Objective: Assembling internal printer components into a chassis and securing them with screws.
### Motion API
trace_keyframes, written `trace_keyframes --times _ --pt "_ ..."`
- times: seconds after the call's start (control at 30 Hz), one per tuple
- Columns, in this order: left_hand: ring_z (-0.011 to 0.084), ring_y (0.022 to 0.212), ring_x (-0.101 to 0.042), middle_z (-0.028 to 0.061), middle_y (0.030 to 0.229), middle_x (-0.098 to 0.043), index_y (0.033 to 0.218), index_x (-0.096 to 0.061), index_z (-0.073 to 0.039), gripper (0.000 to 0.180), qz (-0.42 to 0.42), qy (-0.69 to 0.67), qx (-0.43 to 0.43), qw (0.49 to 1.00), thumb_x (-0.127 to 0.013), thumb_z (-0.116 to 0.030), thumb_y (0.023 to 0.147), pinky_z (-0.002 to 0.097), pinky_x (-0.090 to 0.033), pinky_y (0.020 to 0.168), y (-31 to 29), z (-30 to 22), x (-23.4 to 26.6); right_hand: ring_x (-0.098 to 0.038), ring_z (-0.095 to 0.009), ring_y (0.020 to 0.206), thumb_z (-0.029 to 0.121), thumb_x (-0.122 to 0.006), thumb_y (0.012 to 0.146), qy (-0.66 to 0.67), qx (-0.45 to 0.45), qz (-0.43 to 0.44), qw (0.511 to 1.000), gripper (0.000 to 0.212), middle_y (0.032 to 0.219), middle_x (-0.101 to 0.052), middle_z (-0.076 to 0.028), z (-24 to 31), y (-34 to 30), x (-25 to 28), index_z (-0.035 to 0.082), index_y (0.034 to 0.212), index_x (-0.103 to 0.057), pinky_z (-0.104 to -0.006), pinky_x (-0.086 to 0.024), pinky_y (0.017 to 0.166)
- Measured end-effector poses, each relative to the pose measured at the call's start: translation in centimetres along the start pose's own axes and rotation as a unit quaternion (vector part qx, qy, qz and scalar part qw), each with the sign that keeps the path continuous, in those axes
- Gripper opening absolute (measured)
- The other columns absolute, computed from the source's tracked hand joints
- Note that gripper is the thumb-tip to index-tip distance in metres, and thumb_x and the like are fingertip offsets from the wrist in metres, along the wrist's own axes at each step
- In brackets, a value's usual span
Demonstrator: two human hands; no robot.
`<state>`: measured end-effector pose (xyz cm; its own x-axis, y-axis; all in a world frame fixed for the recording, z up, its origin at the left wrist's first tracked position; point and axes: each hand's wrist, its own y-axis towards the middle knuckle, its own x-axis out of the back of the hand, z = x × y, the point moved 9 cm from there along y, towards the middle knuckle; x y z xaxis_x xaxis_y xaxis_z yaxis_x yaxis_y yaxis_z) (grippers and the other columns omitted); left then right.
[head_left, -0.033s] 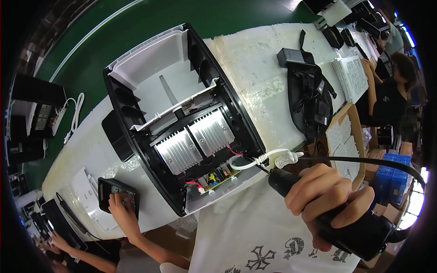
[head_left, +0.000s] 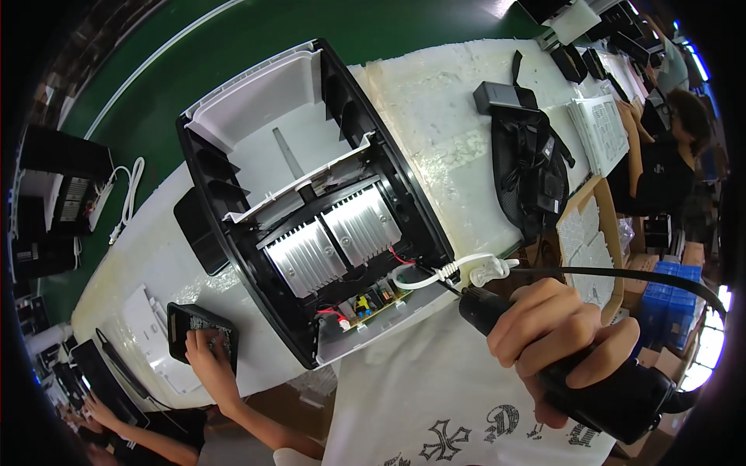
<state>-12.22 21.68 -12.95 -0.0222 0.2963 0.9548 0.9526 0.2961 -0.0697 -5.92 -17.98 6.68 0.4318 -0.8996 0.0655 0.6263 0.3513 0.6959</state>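
Screwdriver [head_left: 614, 396], lower right, sits clamped in right hand [head_left: 563, 342]; left hand [head_left: 208, 359] dips into black tray [head_left: 178, 334], lower left, pinch unclear. Steady aim, clear of white cord [head_left: 447, 272], likely spares open housing [head_left: 264, 159], centre.

The black driver [head_left: 614, 400] slanted in my right hand [head_left: 563, 334]; the black tray [head_left: 177, 330] of small parts [head_left: 203, 320] sat under my left hand [head_left: 208, 363].

Green floor [head_left: 159, 116], blue crates [head_left: 670, 311]

White table [head_left: 439, 151]: open black-and-white housing [head_left: 268, 172], small black tray [head_left: 177, 330], white panel [head_left: 150, 335], black pouch [head_left: 509, 182].
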Motion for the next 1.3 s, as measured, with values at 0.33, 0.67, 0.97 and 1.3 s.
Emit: trace_keyframes --times 0.33,0.67,0.97,1.3 --pt "0.0178 0.08 -0.061 0.0093 0.093 -0.065 0.09 -0.056 0.002 0.004 -0.062 -0.22 0.087 0.97 -0.058 0.005 0.091 0.0311 -0.048 0.072 -0.7 4.6 -0.6 -0.059 -0.019 0.047 0.03 -0.078 0.084 0.039 0.038 -0.002 0.998 0.049 0.066 -0.057 -0.009 -1.0 -0.5 0.1 0.008 0.104 -0.039 -0.0279 -0.054 0.042" --pt "0.0154 0.082 -0.056 0.0103 0.097 -0.056 0.092 -0.056 0.003 0.004 -0.151 -0.385 -0.008 0.91 -0.058 0.005 0.09 0.0266 -0.048 0.075 -1.9 -0.1 2.8 -0.06 -0.02 0.048 0.034 -0.077 0.085 0.081 0.004 0.047 0.996 0.049 0.066 -0.057 -0.008 -2.1 -0.1 -0.6 0.009 0.106 -0.04 -0.0306 -0.053 0.042" --pt "0.0214 0.066 -0.061 0.0181 0.085 -0.061 0.092 -0.055 0.004 0.019 0.004 -0.724 -0.159 0.672 -0.06 -0.014 0.097 0.0294 -0.053 0.059 -3.0 -13.7 2.1 -0.057 -0.01 0.045 0.005 -0.08 0.069 0.355 0.306 -0.099 0.878 0.03 0.069 -0.059 -0.007 11.1 0.6 6.9 0.006 0.08 -0.052 -0.0192 -0.052 0.035" --pt "0.0231 0.065 -0.064 0.0161 0.08 -0.061 0.09 -0.054 0.001 0.022 0.057 -0.846 -0.111 0.518 -0.073 -0.011 0.088 0.0348 -0.059 0.057 -3.8 -16.7 2.0 -0.06 -0.014 0.043 -0.004 -0.078 0.066 0.467 0.372 -0.076 0.798 0.026 0.06 -0.059 -0.008 12.0 2.3 2.5 0.006 0.066 -0.054 -0.0262 -0.057 0.036"
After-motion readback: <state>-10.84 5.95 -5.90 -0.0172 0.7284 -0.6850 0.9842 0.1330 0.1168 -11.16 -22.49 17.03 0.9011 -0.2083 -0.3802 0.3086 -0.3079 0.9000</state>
